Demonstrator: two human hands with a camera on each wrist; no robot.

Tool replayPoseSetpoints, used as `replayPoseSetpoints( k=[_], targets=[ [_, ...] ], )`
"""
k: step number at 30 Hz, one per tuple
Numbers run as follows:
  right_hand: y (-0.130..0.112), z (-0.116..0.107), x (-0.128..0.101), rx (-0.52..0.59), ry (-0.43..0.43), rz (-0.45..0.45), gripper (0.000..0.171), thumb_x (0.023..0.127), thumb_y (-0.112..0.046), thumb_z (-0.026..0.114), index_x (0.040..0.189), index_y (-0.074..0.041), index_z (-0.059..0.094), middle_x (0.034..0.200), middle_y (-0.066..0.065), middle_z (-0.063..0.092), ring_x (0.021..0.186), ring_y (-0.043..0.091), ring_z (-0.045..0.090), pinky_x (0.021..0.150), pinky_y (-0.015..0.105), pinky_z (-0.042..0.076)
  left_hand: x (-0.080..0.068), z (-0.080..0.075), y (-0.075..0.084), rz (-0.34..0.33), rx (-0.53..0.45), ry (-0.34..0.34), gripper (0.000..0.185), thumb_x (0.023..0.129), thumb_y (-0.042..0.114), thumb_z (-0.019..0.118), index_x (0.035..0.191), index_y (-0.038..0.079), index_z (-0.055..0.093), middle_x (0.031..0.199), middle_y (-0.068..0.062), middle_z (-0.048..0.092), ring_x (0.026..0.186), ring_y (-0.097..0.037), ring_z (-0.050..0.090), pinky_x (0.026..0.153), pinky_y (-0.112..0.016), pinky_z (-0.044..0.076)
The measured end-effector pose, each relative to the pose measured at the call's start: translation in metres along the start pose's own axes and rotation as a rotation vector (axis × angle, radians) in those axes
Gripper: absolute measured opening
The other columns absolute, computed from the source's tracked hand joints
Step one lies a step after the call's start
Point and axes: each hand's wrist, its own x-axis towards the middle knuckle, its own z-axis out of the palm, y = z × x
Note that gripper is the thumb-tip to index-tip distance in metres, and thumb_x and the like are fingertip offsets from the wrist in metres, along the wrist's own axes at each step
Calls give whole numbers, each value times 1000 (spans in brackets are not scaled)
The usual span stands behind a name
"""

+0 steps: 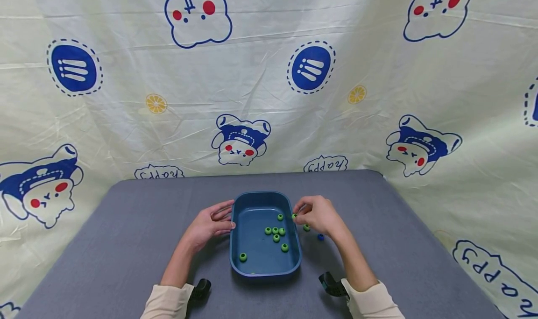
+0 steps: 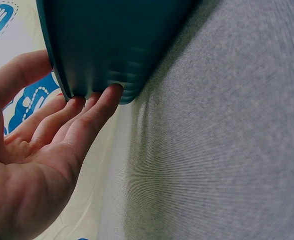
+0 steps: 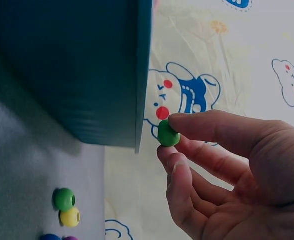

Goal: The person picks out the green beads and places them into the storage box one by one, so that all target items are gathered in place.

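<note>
Right between the two hands sits a rounded rectangular dark-blue plastic tray (image 1: 254,267) on the grey cloth-covered tabletop (image 1: 126,244). Inside it lie several small round green beads with holes: a cluster of four (image 1: 275,233) toward the right hand's side, one more (image 1: 280,217) further from the person, and a single one (image 1: 243,257) nearer the person, toward the left hand's side.

The left hand (image 1: 208,225) lies against the tray's left wall with fingers nearly straight; in the left wrist view the fingertips (image 2: 111,95) touch the ribbed outer wall near its base, and the thumb reaches toward the rim. It grips nothing.

The right hand (image 1: 319,215) hovers at the tray's right rim, pinching one small green bead (image 3: 168,134) between thumb and forefinger, the remaining fingers loosely curled below. That bead sits just outside the rim edge, apart from it.

Below the right hand, on the tabletop beside the tray's outer wall, rest a few loose beads: a green one (image 3: 64,199), a yellow one (image 3: 69,217) touching it, and a blue one (image 1: 321,237) nearby.
</note>
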Motion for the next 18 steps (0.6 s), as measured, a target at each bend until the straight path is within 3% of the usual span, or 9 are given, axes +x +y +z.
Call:
replayPoseSetpoints(
  k=[7,18],
  targets=[
    [-8,6,-2,42,-20,-33,10,86,-10,78,94,-9,73,86,5,74,68,21,67,58,32,55,1,0,0,4,2,0,65,92,1,71,152,8,46,154,-21,47,137,-40,52,97,-43,57],
    [-22,22,-4,83,-88,-83,11,87,-6,77,96,-6,72,84,3,72,70,19,69,70,37,63,0,0,0,2,4,2,65,93,2,71,152,9,46,154,-20,48,137,-39,53,97,-43,57]
  ],
)
